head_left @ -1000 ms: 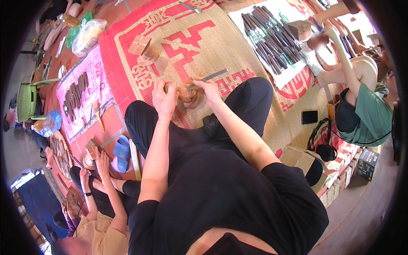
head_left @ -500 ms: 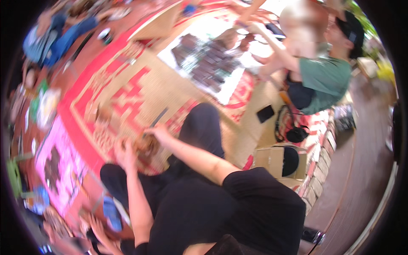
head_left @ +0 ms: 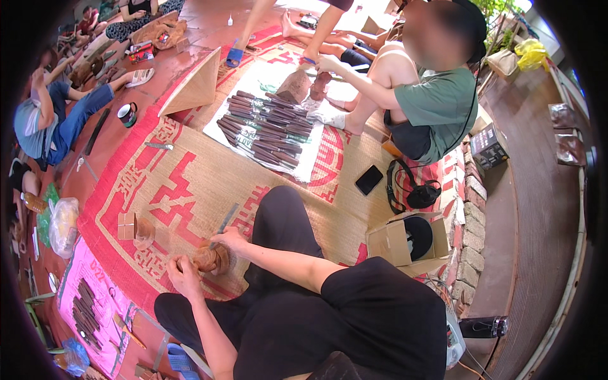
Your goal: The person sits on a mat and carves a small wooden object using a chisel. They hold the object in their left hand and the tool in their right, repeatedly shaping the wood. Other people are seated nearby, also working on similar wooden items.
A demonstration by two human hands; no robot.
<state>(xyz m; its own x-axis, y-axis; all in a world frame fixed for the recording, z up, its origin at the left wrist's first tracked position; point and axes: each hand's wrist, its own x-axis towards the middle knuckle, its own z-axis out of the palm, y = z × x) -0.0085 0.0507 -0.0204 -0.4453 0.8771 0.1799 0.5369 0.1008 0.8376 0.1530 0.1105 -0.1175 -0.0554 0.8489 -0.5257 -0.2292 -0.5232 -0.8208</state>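
My right hand [head_left: 229,239] is closed around a thin, flat grey metal tool [head_left: 228,217], whose blade points away from me. Just below it, a brown carved wooden piece [head_left: 213,258] with a rounded, knobbly shape rests low in front of my crossed legs. On its left side my left hand [head_left: 183,277] has its fingers pinched together; whatever they hold is too small or hidden to name. Beyond the left hand, a second brown rounded wooden piece [head_left: 145,233] stands on the patterned mat [head_left: 209,171] beside a small pale block [head_left: 126,226].
Many dark-handled tools [head_left: 266,130] lie on a white sheet ahead; more lie on a pink sheet [head_left: 95,288] at left. A person in a green shirt [head_left: 437,104] sits at the far right, hands on a wooden piece. Nearby are a phone [head_left: 368,180] and an opened cardboard box [head_left: 386,244].
The view has tilted, so my hands and the carved piece sit lower in the picture, which is sharper now. My right hand still grips the grey tool, and my left stays beside the wood.
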